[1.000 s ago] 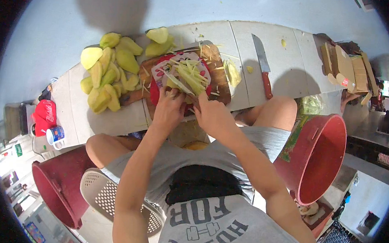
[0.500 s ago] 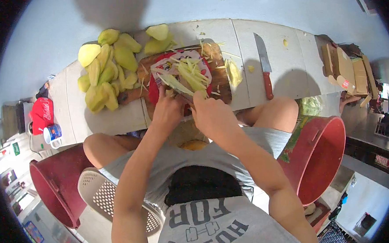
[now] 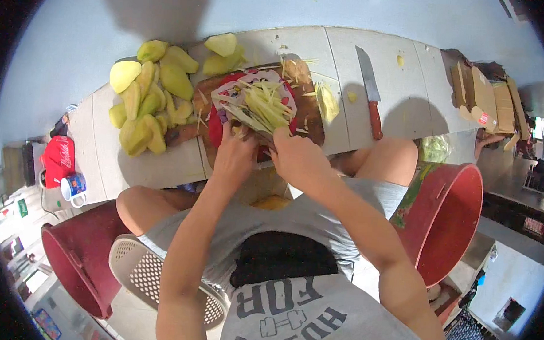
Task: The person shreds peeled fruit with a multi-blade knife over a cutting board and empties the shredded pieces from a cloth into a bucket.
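On a wooden cutting board (image 3: 313,120) lies a red-rimmed, printed cloth or plate (image 3: 215,130) heaped with thin pale-green mango strips (image 3: 264,102). My right hand (image 3: 298,158) is closed around a knife whose blade (image 3: 257,127) slants up and left along the heap's near side; its handle is hidden in my fist. Beside it, my left hand (image 3: 236,156) is closed at the board's front edge, fingertips close to the blade. What it holds is mostly hidden. Peeled green mango pieces (image 3: 177,82) are piled to the left of the board.
A red-handled knife (image 3: 374,117) lies on the tiled surface (image 3: 406,78) to the right. Near it sits a mango piece (image 3: 328,104). Cardboard boxes (image 3: 479,98) stand far right. Red bins (image 3: 476,205) flank my legs, with a perforated beige basket (image 3: 134,267) at left.
Both hands stay at the board's front edge, with only a slight shift of the right hand and the blade. The strips and mango pieces look nearly the same.
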